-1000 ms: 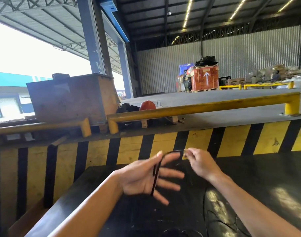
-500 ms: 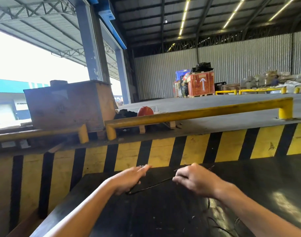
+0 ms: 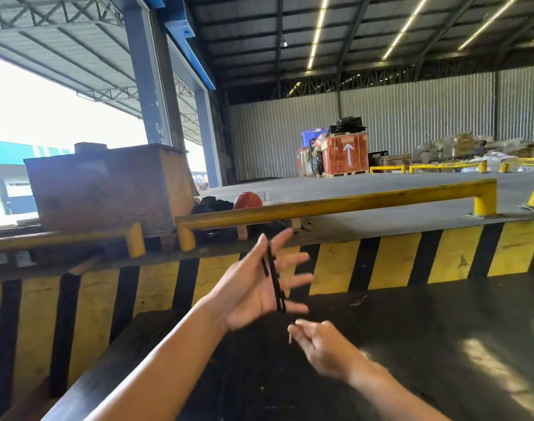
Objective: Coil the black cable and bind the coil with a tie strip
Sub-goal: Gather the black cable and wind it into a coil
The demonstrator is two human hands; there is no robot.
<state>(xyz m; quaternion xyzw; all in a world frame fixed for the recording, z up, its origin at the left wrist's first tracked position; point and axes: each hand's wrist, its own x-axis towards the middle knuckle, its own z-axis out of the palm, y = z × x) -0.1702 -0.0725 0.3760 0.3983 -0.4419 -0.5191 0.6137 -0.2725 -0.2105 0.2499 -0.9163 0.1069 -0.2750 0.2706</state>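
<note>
Fingers (image 3: 293,262) of my left hand (image 3: 253,287) splayed, black cable (image 3: 274,281) looped across them as a former; right hand (image 3: 320,344) below, pinching the free end; coiling under way, I judge; next wrap needs steady tension

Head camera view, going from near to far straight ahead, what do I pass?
right hand → left hand wrapped with the black cable → striped barrier → yellow rail → red crate

A dark, glossy table (image 3: 441,344) fills the lower view — its top catches window glare, and a small thin scrap (image 3: 358,300) lies near its far edge.
</note>
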